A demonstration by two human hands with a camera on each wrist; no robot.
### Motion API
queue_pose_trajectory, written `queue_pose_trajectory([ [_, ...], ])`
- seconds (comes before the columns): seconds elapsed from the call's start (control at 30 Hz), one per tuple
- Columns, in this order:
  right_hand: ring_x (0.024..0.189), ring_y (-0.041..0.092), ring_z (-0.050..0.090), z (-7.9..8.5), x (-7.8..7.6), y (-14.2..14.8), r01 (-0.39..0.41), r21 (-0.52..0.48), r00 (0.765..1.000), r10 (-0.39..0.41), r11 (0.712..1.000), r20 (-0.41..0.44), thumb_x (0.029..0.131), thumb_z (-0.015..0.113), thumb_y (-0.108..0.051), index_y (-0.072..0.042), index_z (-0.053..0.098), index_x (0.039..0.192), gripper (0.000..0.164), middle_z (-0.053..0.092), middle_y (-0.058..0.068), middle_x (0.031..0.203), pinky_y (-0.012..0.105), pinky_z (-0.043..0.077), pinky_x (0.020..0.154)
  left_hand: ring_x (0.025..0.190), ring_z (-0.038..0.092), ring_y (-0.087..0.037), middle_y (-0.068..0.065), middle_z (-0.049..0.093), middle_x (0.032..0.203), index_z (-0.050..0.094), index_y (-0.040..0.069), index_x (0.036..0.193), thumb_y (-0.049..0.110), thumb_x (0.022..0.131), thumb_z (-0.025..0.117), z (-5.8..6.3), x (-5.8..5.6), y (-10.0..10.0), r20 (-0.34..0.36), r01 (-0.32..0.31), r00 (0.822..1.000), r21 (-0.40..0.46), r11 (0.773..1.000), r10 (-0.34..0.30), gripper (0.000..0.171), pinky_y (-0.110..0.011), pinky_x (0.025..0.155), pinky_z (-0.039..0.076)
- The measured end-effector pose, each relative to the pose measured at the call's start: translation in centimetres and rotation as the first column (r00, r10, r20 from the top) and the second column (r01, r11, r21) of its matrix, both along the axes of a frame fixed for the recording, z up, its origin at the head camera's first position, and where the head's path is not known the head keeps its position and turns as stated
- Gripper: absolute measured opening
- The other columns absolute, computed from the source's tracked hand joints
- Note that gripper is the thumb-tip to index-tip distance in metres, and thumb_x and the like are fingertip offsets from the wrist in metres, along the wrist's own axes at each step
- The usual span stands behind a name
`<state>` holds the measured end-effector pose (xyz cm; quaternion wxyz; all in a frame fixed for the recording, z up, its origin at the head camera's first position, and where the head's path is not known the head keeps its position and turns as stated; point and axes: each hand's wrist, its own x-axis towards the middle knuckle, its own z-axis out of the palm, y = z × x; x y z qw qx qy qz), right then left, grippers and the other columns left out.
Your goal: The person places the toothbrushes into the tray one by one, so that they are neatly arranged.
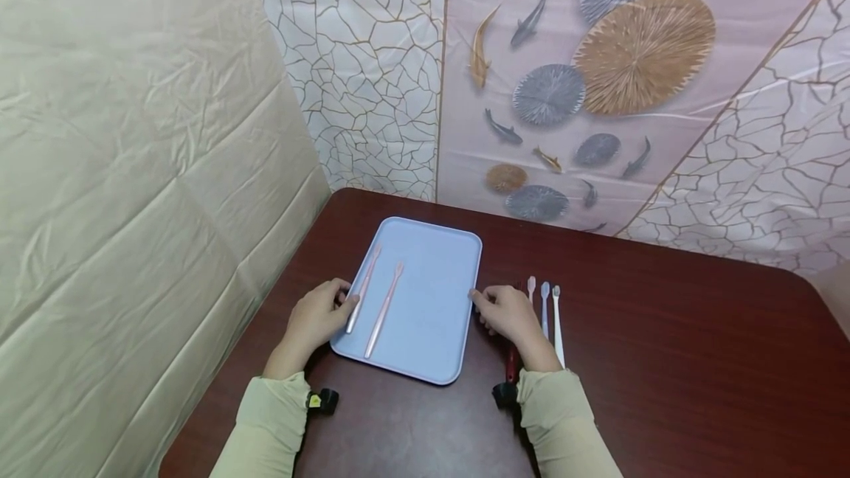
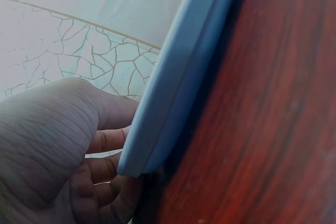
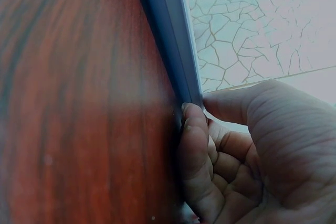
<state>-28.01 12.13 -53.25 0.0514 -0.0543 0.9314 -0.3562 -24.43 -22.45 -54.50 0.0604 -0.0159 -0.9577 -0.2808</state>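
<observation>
A light blue rectangular tray (image 1: 425, 301) lies on the dark wooden table. My left hand (image 1: 317, 319) grips its left edge; in the left wrist view the thumb lies over the rim and the fingers (image 2: 107, 166) curl at the outer side and underneath. The opposite edge is pinched by my right hand (image 1: 511, 316), its thumb on the rim and fingers (image 3: 194, 150) curled against the outer side. On the tray's left part lie two pink toothbrushes, the outer toothbrush (image 1: 364, 290) near my left thumb and the inner toothbrush (image 1: 385, 308) beside it.
Right of the tray, partly behind my right hand and wrist, lie a pink toothbrush (image 1: 531, 287), a blue toothbrush (image 1: 545, 305) and a white toothbrush (image 1: 557, 323). A dark red handle (image 1: 511, 366) shows by that wrist. Patterned cloth (image 1: 372, 72) hangs behind the table (image 1: 664, 360); pale fabric (image 1: 146, 168) hangs left.
</observation>
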Motion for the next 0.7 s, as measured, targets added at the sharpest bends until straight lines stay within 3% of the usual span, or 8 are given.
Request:
queue_pose_trajectory([
  [0.7,0.048,0.018,0.059,0.08,0.08,0.09,-0.001,0.0,1.0,0.001,1.0,0.008,0.101,0.058,-0.043,-0.013,0.064,0.069,0.044,0.06,0.0,0.056,0.034,0.049,0.054,0.077,0.055,-0.013,0.001,0.059,0.094,0.066,0.01,0.12,0.036,0.095,0.067,0.05,0.17,0.18,0.0,-0.005,1.0,0.001,1.0,0.005,0.036,-0.039,0.069,0.046],
])
